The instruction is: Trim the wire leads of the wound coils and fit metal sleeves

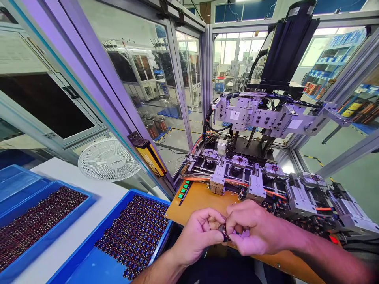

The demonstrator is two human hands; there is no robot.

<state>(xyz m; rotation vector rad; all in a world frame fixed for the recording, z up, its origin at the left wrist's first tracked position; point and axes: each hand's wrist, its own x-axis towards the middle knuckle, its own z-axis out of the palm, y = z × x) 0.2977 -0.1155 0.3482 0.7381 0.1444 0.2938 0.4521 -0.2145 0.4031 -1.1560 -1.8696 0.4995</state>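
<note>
Left hand (198, 236) and right hand (254, 230), each grip closed on small dark ring (224, 232) between them, over orange board (201, 199).

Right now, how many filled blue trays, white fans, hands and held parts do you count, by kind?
Blue trays filled with small parts: 2
White fan: 1
Hands: 2, left hand and right hand
Small dark ring, held by both: 1
Total: 6

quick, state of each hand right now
Left hand: closed, pinching a dark ring.
Right hand: closed, fingers on the same ring.
</note>
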